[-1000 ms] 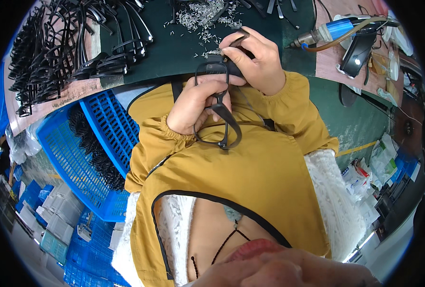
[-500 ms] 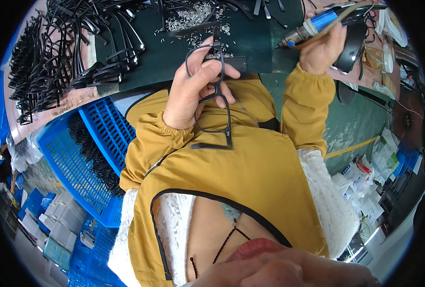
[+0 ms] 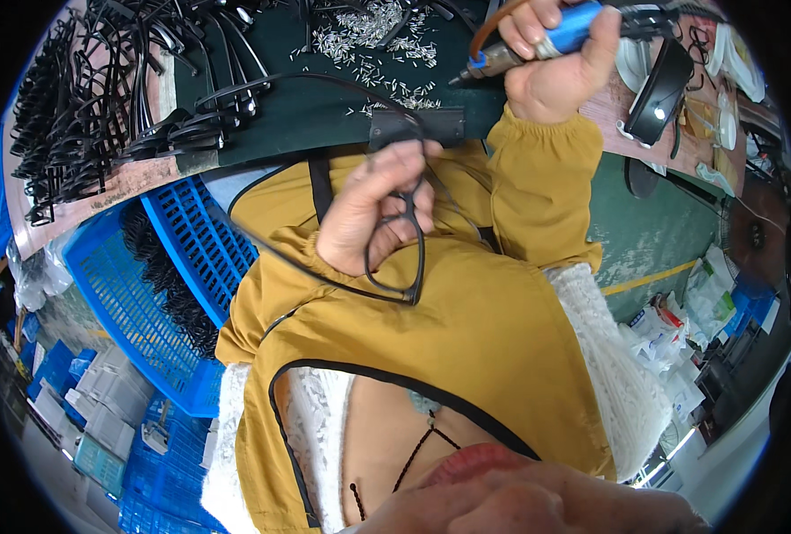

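Observation:
A pair of black eyeglasses (image 3: 422, 254) is held over my lap by my left hand (image 3: 351, 218), whose fingers are closed around the frame near its bridge. Both temples reach out to the left, one above the table edge and one across my sleeve. My right hand (image 3: 551, 84) grips a blue powered screwdriver (image 3: 573, 28) above the table, its dark tip pointing left. Beneath the tool's tip, a dark block (image 3: 440, 126) sits at the table's front edge. Small silver screw-like pieces (image 3: 360, 40) lie scattered behind it on the dark green mat (image 3: 302, 111).
Many black eyeglass frames (image 3: 66, 116) are piled at the table's left. A blue basket (image 3: 115, 298) with black parts stands left of my lap. On the right side of the table lies a shiny black object (image 3: 661, 93); white bags (image 3: 671, 343) rest lower right.
My left hand has brought the eyeglasses slightly lower and turned them, so the temples now stretch left. My right hand has moved left with the screwdriver and wrapped its fingers round it.

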Motion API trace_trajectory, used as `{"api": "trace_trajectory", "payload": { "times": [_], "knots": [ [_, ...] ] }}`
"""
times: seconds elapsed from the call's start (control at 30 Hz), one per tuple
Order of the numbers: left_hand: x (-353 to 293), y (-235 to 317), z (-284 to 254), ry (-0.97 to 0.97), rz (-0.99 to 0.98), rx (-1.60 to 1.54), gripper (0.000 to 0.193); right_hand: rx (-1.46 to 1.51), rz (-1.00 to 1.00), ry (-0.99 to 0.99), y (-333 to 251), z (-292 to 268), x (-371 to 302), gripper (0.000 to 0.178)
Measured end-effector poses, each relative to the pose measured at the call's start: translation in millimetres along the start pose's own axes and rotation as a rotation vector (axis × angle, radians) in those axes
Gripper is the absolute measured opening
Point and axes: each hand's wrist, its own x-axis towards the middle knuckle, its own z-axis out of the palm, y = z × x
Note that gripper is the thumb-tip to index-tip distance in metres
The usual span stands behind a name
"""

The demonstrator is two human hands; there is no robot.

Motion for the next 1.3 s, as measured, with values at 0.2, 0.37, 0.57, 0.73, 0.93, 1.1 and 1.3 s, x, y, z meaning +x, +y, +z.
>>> {"api": "trace_trajectory", "payload": {
  "times": [0.2, 0.37, 0.57, 0.73, 0.93, 1.1, 1.3],
  "knots": [
    [10, -13, 0, 0.049, -0.171, -0.146, 0.026, -0.079, 0.071, -0.177, -4, 15, -66, 0.053],
    [14, -18, -10, -0.016, -0.164, -0.166, 0.025, -0.119, 0.064, -0.160, 3, 18, -80, 0.056],
    [19, -17, -19, -0.165, -0.159, -0.180, 0.028, -0.095, 0.150, -0.296, 12, 18, -80, 0.052],
    [19, -17, -15, -0.086, -0.151, -0.072, 0.031, 0.047, 0.209, -0.350, 8, 17, -64, 0.054],
    [-1, 9, -16, -0.085, 0.087, -0.047, 0.049, -0.002, -0.007, 0.082, 13, 8, -16, 0.039],
    [-1, 34, -15, -0.156, 0.625, 0.121, 0.054, -0.080, -0.056, 0.089, 16, 1, -8, 0.038],
    [19, 0, 11, 0.069, 1.162, 0.530, 0.041, 0.027, 0.070, -0.019, 8, 10, -10, 0.039]
  ]
}}
